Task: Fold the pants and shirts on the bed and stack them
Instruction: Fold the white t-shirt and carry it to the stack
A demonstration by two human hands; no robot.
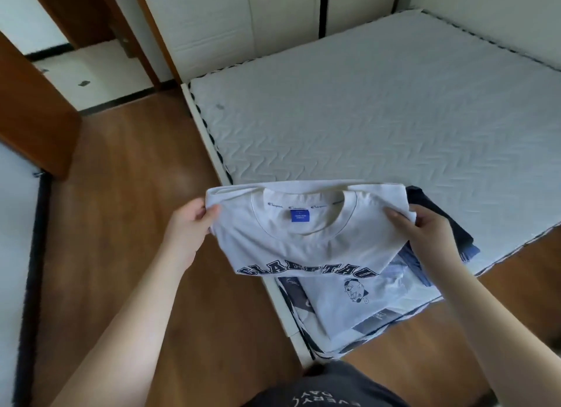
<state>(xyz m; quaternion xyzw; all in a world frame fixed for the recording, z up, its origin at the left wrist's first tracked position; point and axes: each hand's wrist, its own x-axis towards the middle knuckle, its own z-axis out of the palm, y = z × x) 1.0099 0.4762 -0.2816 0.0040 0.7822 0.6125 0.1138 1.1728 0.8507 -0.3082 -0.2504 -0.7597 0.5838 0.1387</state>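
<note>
The fingers (214, 210) of the left hand (185, 233) and right hand (425, 227) pinch the folded white shirt (306, 245) by its shoulders, keeping it flat; it hangs above the stack (349, 309) at the bed's (364, 118) near corner, likely to land squarely.

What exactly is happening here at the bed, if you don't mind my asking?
A person is folding laundry at the corner of a bare mattress. The left hand and right hand each grip a side of a folded white T-shirt with a blue neck label and dark lettering, holding it just above a stack of folded clothes at the mattress corner. Darker folded garments lie beside the right hand. The shirt has not yet been set down.
</note>
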